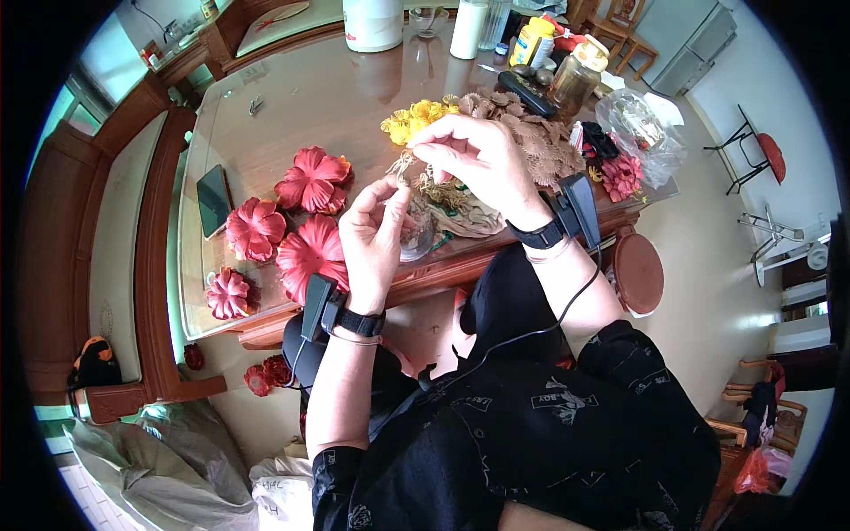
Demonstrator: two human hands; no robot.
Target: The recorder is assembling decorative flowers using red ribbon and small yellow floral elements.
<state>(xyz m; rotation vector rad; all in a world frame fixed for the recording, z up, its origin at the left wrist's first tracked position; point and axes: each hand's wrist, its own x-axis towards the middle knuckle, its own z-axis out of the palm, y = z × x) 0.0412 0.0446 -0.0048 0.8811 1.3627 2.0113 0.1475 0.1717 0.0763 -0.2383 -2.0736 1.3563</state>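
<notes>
My left hand [374, 232] is closed in a pinch, with a small bunch of pale, thin strands [401, 165] rising from its fingertips. Just right of it and a little farther off, my right hand [478, 155] is also pinched, over the top of those strands; whatever lies in its fingertips is too small to make out. Under both hands sit a bundle of beige-and-green stringy pieces [443, 193] and a crumpled pale cloth-like heap [474, 219]. Yellow petal pieces [414, 119] lie beyond my fingers, and brown scalloped petal pieces [540, 146] spread to the right.
Several red fabric flowers [312, 252] lie on the left of the glass-topped table [274, 106], near a phone [213, 202]. Along the back stand a white tub [373, 25], a white bottle [468, 31] and a brown jar [577, 81]. A clear plastic bag [642, 133] rests at the right edge.
</notes>
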